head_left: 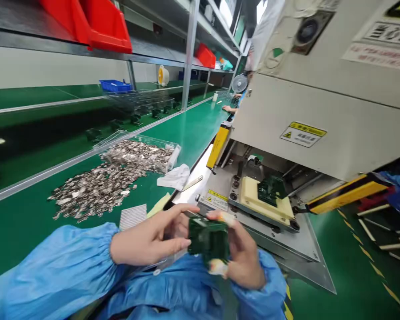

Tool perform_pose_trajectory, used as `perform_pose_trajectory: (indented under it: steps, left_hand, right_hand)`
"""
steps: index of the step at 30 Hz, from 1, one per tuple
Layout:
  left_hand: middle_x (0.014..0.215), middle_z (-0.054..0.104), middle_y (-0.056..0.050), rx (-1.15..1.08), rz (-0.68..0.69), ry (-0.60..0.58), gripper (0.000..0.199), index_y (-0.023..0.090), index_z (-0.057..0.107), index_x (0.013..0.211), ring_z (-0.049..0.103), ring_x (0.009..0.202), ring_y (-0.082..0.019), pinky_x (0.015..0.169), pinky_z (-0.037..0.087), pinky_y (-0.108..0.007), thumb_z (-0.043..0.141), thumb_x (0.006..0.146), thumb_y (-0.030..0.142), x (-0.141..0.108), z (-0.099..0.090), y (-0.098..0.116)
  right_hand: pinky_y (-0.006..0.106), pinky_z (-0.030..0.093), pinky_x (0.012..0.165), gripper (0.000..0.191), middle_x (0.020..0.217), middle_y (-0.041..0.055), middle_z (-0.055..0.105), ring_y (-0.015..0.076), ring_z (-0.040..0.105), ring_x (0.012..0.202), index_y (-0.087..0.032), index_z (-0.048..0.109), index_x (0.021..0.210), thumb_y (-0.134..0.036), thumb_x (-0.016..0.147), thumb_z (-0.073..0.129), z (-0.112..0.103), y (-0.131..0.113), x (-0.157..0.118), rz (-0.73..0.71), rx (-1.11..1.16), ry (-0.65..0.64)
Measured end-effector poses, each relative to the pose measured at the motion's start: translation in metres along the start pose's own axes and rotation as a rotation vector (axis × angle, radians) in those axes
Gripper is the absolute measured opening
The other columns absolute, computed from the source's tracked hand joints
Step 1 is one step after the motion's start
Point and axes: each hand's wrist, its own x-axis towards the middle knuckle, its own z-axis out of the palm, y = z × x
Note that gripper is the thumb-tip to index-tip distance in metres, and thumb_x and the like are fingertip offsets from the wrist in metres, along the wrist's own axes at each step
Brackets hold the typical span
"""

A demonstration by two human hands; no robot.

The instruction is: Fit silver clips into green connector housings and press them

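Observation:
A dark green plastic part (208,238) is held in front of my body. My right hand (243,253) grips its right side between thumb and fingers, with pale coverings on the fingertips. At its left edge is my left hand (156,235), thumb and fingers closed toward the part; what lies between those fingers is too blurred to tell. A similar dark green part (271,190) rests on the cream fixture (248,195) of the machine at the right. Many small metal pieces (93,189) are heaped on the green bench (153,189), partly in a clear tray (175,156).
A white cloth (176,177) and a ridged grey block (133,217) lie by the bench edge. Yellow guards (219,144) flank the machine opening. Red bins (102,26) stand on the shelf. Another person's hand (227,108) rests farther along the bench.

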Motion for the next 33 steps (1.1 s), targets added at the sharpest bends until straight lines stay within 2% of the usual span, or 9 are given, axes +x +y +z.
perform_pose_trajectory:
  steps: [6, 8, 10, 13, 17, 23, 28, 30, 33]
  left_hand:
    - [0.123, 0.065, -0.016, 0.437, 0.265, 0.02, 0.044, 0.017, 0.056, 0.124, 0.063, 0.113, -0.028, 0.098, 0.051, -0.043, 0.067, 0.083, 0.029, 0.128, 0.035, 0.017]
    - [0.136, 0.056, -0.02, 0.522, 0.301, -0.003, 0.061, 0.014, 0.05, 0.131, 0.054, 0.126, -0.032, 0.107, 0.044, -0.048, 0.073, 0.078, 0.035, 0.171, 0.055, 0.017]
    - [0.142, 0.05, -0.022, 0.538, 0.236, -0.051, 0.075, 0.01, 0.044, 0.137, 0.048, 0.133, -0.034, 0.111, 0.04, -0.048, 0.075, 0.075, 0.038, 0.206, 0.072, 0.017]
    - [0.13, 0.058, -0.021, 0.45, 0.094, -0.083, 0.08, 0.008, 0.042, 0.139, 0.056, 0.123, -0.032, 0.105, 0.045, -0.045, 0.077, 0.073, 0.037, 0.234, 0.083, 0.018]
    - [0.114, 0.062, -0.014, 0.235, 0.065, 0.024, 0.084, 0.009, 0.044, 0.138, 0.063, 0.099, -0.023, 0.089, 0.054, -0.038, 0.08, 0.066, 0.034, 0.218, 0.059, 0.028]
    - [0.098, 0.058, -0.003, 0.263, -0.186, -0.068, 0.057, 0.016, 0.058, 0.122, 0.06, 0.083, -0.015, 0.083, 0.054, -0.032, 0.071, 0.07, 0.034, 0.119, -0.019, 0.03]
    - [0.103, 0.056, -0.003, 0.218, -0.404, -0.002, 0.055, 0.02, 0.061, 0.119, 0.061, 0.098, -0.018, 0.096, 0.051, -0.033, 0.071, 0.066, 0.032, 0.062, -0.038, -0.011]
    - [0.119, 0.057, -0.007, 0.169, -0.389, -0.003, 0.056, 0.023, 0.062, 0.118, 0.06, 0.11, -0.022, 0.098, 0.051, -0.036, 0.072, 0.064, 0.031, 0.057, -0.034, -0.029]
    - [0.149, 0.041, -0.014, 0.121, -0.352, -0.044, 0.062, 0.022, 0.062, 0.12, 0.048, 0.133, -0.029, 0.105, 0.045, -0.041, 0.076, 0.061, 0.033, 0.062, -0.028, -0.051]
  right_hand:
    - [0.058, 0.044, 0.103, 0.043, 0.137, 0.0081, 0.056, 0.0354, 0.051, 0.129, -0.031, 0.061, 0.125, -0.047, 0.085, 0.064, -0.102, 0.0, -0.03, -0.162, -0.106, 1.051]
    - [0.065, 0.037, 0.107, 0.047, 0.137, 0.0035, 0.055, 0.0375, 0.048, 0.13, -0.034, 0.059, 0.126, -0.042, 0.081, 0.069, -0.123, -0.002, -0.031, -0.172, -0.167, 1.129]
    - [0.069, 0.03, 0.11, 0.055, 0.134, 0.0016, 0.056, 0.0376, 0.05, 0.128, -0.036, 0.056, 0.129, -0.039, 0.077, 0.074, -0.137, -0.004, -0.03, -0.151, -0.236, 1.087]
    - [0.067, 0.032, 0.11, 0.06, 0.127, 0.0063, 0.059, 0.0343, 0.054, 0.123, -0.031, 0.052, 0.135, -0.039, 0.08, 0.072, -0.153, -0.006, -0.024, -0.134, -0.34, 0.982]
    - [0.06, 0.041, 0.105, 0.069, 0.124, 0.0117, 0.062, 0.0315, 0.059, 0.118, -0.022, 0.042, 0.143, -0.039, 0.082, 0.07, -0.173, -0.003, -0.002, -0.066, -0.508, 0.711]
    - [0.046, 0.043, 0.108, 0.059, 0.137, 0.0096, 0.057, 0.028, 0.056, 0.124, -0.023, 0.047, 0.141, -0.039, 0.087, 0.062, -0.185, 0.007, 0.032, 0.051, -0.818, 0.283]
    - [0.049, 0.05, 0.097, 0.059, 0.125, 0.0116, 0.065, 0.0307, 0.064, 0.111, -0.022, 0.043, 0.142, -0.044, 0.089, 0.055, -0.173, 0.014, 0.038, 0.077, -0.977, 0.309]
    - [0.051, 0.049, 0.097, 0.06, 0.129, 0.0128, 0.062, 0.0322, 0.062, 0.114, -0.022, 0.041, 0.144, -0.047, 0.09, 0.051, -0.17, 0.015, 0.036, 0.079, -1.035, 0.316]
    - [0.057, 0.039, 0.107, 0.067, 0.144, 0.0155, 0.049, 0.0378, 0.046, 0.133, -0.019, 0.037, 0.147, -0.053, 0.091, 0.047, -0.173, 0.013, 0.016, 0.09, -1.135, 0.334]
